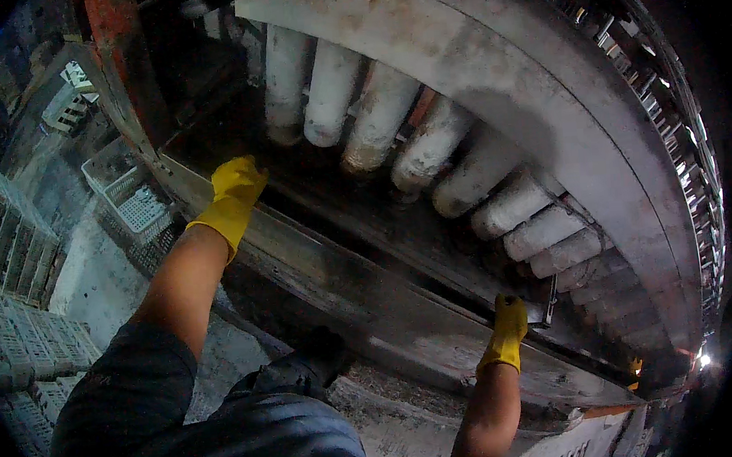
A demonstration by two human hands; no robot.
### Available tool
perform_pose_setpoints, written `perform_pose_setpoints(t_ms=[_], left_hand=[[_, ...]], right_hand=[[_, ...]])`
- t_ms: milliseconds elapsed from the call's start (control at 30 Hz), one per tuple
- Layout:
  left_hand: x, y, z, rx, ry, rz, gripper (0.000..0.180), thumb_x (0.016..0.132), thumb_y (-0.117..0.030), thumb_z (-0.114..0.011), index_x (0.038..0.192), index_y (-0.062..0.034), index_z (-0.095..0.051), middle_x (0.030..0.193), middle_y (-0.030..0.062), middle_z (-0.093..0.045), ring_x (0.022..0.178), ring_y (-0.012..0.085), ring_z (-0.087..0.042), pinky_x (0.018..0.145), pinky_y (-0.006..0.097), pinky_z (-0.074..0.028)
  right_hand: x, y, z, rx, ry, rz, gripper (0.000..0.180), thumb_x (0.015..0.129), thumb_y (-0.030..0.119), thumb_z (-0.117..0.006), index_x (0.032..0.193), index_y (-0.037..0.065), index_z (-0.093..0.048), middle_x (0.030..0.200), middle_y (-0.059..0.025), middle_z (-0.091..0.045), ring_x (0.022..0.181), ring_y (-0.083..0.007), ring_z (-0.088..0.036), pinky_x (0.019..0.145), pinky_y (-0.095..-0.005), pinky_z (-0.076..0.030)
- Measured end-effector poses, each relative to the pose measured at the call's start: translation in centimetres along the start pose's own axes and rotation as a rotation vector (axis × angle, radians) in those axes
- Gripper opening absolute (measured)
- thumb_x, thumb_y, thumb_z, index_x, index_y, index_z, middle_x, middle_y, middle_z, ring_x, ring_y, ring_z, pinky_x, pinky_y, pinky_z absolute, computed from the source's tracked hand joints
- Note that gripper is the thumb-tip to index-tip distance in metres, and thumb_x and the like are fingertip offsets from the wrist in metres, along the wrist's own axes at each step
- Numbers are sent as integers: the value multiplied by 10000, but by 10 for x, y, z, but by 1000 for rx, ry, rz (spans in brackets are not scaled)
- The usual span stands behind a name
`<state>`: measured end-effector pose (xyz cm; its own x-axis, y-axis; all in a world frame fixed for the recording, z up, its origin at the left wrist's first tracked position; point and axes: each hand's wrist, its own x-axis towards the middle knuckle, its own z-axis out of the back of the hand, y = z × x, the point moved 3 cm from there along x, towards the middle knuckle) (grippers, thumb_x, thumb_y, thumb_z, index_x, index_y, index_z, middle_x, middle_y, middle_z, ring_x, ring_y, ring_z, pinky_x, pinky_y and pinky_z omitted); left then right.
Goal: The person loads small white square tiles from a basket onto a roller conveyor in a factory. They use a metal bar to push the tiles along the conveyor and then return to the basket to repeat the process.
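Observation:
Yellow rubber gloves cover both my hands. My left hand (240, 186) is closed at the inner edge of a long metal ledge (335, 273); what its fingers hold, if anything, is hidden. Farther along the same ledge, to the right, my right hand (508, 325) is closed too. Right beside it is a thin, angled metal piece (548, 302), but whether my fingers grip it I cannot tell. Beyond the ledge runs a dark channel (358, 229). Over that channel hangs a curved row of whitish, stained cylinders (383, 113), their lower ends facing me.
A wide curved metal rim (490, 58) covers the cylinders' far ends. On the left a red post (121, 59) rises by a white plastic crate (139, 202). Stacked pale crates (26, 337) stand at lower left. Another yellow item (635, 371) shows at the ledge's far right end.

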<state>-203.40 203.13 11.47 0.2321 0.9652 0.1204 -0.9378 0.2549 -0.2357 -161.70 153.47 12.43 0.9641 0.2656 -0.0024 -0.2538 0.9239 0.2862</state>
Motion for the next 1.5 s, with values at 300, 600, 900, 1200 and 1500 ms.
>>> perform_pose_setpoints(t_ms=[300,600,900,1200,1500], left_hand=[[4,4,-8,8,-42,-28,430,866,-458,-649,1154,-145,-714,1178,107,-708,1112,328,-654,961,436,-513],[-10,3,15,6,73,-13,444,879,-455,-643,1197,-151,-708,1213,131,-693,1139,347,-636,971,450,-505],[-22,11,20,-10,42,-41,460,886,-443,-645,1187,-99,-693,1218,158,-687,1153,375,-624,962,486,-492],[-23,8,16,-10,35,-9,434,881,-456,-675,1131,-102,-713,1159,162,-709,1115,366,-652,951,468,-498],[-26,8,13,-7,11,-42,440,889,-452,-684,1144,-94,-702,1169,173,-707,1122,357,-654,963,449,-497]], right_hand=[[3,1,-6,-23,-43,-22,487,853,441,-615,1115,46,-725,1134,-196,-715,1081,-382,-667,920,-470,-507],[-14,6,1,99,110,-67,493,901,458,-615,1192,67,-688,1166,-179,-710,1083,-373,-670,910,-466,-515],[-17,-18,-10,-64,48,-115,524,894,507,-596,1174,76,-700,1146,-195,-714,1080,-392,-670,911,-460,-516],[-29,-28,-6,-19,-82,-80,510,915,535,-621,1144,87,-709,1130,-170,-722,1076,-364,-674,912,-452,-513],[-29,-31,-4,-16,-44,-81,512,924,498,-622,1220,83,-671,1205,-157,-697,1134,-353,-651,948,-437,-502]])
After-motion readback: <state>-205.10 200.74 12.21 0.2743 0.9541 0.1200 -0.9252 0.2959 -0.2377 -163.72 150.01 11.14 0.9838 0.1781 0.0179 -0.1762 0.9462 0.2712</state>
